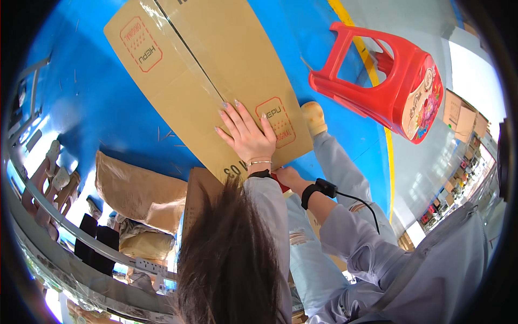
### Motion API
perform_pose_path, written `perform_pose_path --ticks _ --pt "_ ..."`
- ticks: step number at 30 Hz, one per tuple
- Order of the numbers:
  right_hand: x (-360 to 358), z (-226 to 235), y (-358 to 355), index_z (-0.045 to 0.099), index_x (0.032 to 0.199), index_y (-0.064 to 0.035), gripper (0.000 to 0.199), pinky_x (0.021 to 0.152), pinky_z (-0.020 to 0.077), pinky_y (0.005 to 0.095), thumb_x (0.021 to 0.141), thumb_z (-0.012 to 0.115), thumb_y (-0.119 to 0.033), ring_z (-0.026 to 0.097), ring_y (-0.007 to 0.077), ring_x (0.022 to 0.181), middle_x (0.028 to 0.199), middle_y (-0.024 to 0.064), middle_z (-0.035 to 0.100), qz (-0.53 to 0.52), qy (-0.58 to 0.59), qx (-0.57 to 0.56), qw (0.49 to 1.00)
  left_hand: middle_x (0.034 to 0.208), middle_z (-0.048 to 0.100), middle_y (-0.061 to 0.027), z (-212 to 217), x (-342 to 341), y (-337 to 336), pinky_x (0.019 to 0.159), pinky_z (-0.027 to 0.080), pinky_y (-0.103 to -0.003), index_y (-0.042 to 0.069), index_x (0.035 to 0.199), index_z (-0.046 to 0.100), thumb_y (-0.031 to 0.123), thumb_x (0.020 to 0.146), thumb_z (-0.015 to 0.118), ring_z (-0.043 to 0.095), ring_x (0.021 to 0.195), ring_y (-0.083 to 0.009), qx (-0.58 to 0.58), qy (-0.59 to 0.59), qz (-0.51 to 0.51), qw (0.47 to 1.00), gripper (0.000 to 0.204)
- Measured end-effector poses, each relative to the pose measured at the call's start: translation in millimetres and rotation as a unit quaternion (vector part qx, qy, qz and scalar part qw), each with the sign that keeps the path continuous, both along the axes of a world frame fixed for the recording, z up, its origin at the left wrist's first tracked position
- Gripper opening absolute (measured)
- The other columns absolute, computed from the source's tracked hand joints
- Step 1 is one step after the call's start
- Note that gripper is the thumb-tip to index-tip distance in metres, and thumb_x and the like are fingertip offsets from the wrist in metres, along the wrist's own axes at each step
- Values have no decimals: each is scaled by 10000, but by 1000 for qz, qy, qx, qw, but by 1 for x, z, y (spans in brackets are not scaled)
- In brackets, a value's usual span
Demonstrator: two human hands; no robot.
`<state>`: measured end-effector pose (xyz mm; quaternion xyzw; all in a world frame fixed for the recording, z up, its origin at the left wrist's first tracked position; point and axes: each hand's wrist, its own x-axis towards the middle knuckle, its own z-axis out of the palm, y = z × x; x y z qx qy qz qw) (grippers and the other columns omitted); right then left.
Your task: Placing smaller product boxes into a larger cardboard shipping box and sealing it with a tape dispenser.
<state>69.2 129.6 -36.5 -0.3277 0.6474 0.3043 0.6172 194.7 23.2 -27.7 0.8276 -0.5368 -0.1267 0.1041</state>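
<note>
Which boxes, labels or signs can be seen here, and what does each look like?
Flattened cardboard box: brown, long, on the blue floor, left hand pressing on it.
Two stamp marks: red eight-sided outlines printed near the box's ends.
Stool sticker: round, flowery, on the tipped red stool's seat.

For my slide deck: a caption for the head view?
Left hand pressed flat on a cardboard box, right hand gripping something red at its edge.

A closed brown cardboard box [216, 70] lies flat on blue floor.
</note>
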Motion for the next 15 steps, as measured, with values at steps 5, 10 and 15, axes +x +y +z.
perform_pose_path --ticks 5,10,15 --pt "-11 -27 24 600 1154 -7 545 900 455 421 952 411 -476 560 397 1107 1130 256 617 67 -19 -14 997 1489 299 -247 1 -3 -4 1102 151 -602 -28 1417 356 367 931 432 258 1387 -418 17 -4 -17 1000 631" --pt "-14 -37 27 605 1154 -10 532 853 483 386 948 439 -472 605 362 1043 1095 234 640 -4 -21 25 999 1486 303 -246 4 1 -3 1106 146 -601 -30 1415 358 385 935 419 249 1391 -412 35 -2 -19 999 638" --pt "-24 -23 24 612 1149 -15 540 825 495 368 941 469 -491 635 326 1000 1064 203 661 -209 43 17 977 1488 300 -243 1 -3 -1 1110 131 -599 -26 1417 356 393 938 410 237 1397 -407 38 13 -17 999 639"
